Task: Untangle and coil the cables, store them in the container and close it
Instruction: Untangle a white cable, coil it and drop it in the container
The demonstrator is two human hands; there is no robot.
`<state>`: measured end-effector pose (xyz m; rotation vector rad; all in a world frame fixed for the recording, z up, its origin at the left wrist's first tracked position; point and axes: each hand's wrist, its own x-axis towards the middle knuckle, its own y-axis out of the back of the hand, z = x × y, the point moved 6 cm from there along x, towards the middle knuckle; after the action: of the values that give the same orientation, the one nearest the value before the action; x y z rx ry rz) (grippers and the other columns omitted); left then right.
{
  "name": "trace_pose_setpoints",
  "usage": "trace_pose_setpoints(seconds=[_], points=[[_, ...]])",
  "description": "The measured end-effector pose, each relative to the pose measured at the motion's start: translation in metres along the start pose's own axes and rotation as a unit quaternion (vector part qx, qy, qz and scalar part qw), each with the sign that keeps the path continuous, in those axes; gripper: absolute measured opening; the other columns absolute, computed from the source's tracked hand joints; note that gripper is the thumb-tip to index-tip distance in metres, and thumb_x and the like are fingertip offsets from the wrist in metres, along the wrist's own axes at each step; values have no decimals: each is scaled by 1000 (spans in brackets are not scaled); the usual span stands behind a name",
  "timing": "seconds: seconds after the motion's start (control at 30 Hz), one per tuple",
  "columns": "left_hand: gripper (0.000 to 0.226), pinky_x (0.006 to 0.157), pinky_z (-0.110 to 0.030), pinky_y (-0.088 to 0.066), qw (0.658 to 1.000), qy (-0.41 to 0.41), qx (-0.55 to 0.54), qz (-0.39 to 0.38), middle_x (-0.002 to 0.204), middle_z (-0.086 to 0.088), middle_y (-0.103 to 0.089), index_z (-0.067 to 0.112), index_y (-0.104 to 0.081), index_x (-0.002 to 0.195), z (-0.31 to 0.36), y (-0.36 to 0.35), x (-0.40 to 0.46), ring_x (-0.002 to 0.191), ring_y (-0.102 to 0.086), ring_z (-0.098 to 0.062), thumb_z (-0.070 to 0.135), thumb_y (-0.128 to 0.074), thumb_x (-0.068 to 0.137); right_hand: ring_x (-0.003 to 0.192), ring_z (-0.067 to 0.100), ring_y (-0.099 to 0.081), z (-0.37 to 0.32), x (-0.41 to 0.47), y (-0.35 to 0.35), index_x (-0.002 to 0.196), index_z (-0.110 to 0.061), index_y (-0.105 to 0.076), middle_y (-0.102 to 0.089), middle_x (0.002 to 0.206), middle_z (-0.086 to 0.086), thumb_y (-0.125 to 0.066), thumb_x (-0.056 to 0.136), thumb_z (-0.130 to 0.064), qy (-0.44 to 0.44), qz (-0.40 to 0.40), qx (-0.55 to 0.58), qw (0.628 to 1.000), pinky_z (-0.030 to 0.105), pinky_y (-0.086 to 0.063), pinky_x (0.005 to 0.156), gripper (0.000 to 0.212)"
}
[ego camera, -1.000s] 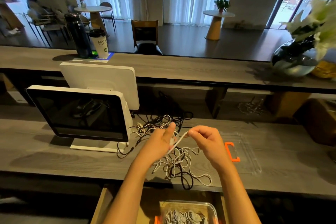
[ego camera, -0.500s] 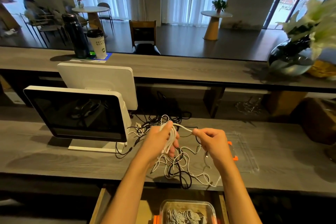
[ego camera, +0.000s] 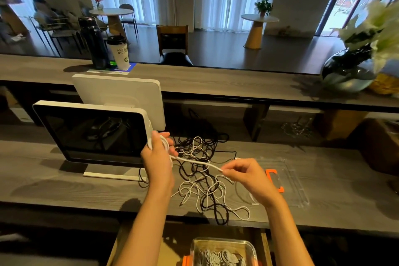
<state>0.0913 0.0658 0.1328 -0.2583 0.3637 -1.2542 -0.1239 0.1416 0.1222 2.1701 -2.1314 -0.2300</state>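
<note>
At the centre of the frame the left hand (ego camera: 159, 157) holds white cable (ego camera: 195, 161) looped round its fingers. The right hand (ego camera: 248, 176) pinches the same strand, stretched taut between them above the tangle of black and white cables (ego camera: 203, 181) on the grey counter (ego camera: 64, 185). The clear container (ego camera: 222, 251) (coiled cables inside) sits at bottom centre; its orange-clipped lid (ego camera: 289, 181) lies right of the tangle.

The left hand (ego camera: 158, 157) holds a white cable (ego camera: 195, 162) wound in loops around its fingers, and the right hand (ego camera: 248, 177) pinches the same cable, stretched between the 2 hands. Under them a tangle of black and white cables (ego camera: 203, 181) lies on the desk (ego camera: 64, 183). A clear lid (ego camera: 289, 181) (with orange clips) lies just right. A glass container (ego camera: 224, 251) stands below in an open drawer (ego camera: 121, 242).
</note>
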Motion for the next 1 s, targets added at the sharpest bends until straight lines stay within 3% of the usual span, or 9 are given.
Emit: trace_pose_setpoints(seconds=[0.1,0.2,0.33,0.43,0.57,0.63,0.77,0.87,1.0], points=[[43,54,-26,-42,961,-89,258,-42,74,-7,-62,7,-66,85,2,-4,0,57,-53,-12,39,-45,104,73,14,-58,-6,-2,-6,86,-21,-79,-70,77,1,-70,88,-6,18,-55,-15,998,24,-47,68,18],[55,59,-31,-38,879,-115,440,-142,78,-16,-67,0,-66,84,-6,-23,-6,67,-57,-20,48,-45,100,69,14,-53,-14,-2,-10,84,-19,-78,-64,70,-3,-67,90,-11,40,-67,-18,997,25,-44,65,15],[78,58,-21,-39,828,-28,457,-324,71,1,-69,4,-72,83,-21,-42,-30,57,-56,-7,66,-26,91,58,3,-45,-22,4,-3,81,-9,-73,-52,59,-9,-61,94,-7,72,27,-2,997,16,-38,58,18],[87,54,-20,-40,749,55,455,-478,65,3,-63,4,-72,92,-34,-46,-57,52,-48,-8,73,-18,90,56,4,-40,-23,4,-1,77,-12,-72,-49,56,-9,-62,94,-11,89,74,6,993,17,-35,55,19],[56,51,-18,-39,722,85,394,-563,68,-2,-59,7,-70,88,-35,-52,-74,53,-48,-7,53,-41,102,54,1,-44,-25,3,-2,75,-13,-74,-59,59,-7,-65,91,-7,94,96,22,991,15,-37,53,20],[43,50,-18,-40,731,74,383,-559,65,0,-59,13,-70,82,-33,-53,-72,52,-49,-8,44,-48,102,53,3,-45,-23,4,1,74,-12,-75,-60,59,-4,-68,89,-8,85,113,21,990,16,-37,52,17],[55,49,-24,-47,801,97,330,-490,66,-8,-63,5,-70,86,-30,-48,-61,53,-55,-16,45,-39,105,50,9,-40,-16,4,2,77,-3,-76,-53,55,3,-70,89,-15,55,125,14,991,19,-32,47,18],[57,54,-33,-57,870,91,277,-397,73,-19,-69,-3,-68,93,-27,-44,-48,58,-66,-29,43,-37,105,50,14,-33,-8,5,-1,82,2,-74,-43,56,8,-68,91,-17,21,101,34,994,23,-26,44,22],[50,67,-40,-63,943,73,222,-236,79,-19,-74,0,-68,101,-23,-35,-32,72,-74,-34,40,-39,105,45,14,-38,-4,5,-6,86,-2,-76,-51,56,7,-68,92,-17,-8,52,23,998,23,-28,40,18]])
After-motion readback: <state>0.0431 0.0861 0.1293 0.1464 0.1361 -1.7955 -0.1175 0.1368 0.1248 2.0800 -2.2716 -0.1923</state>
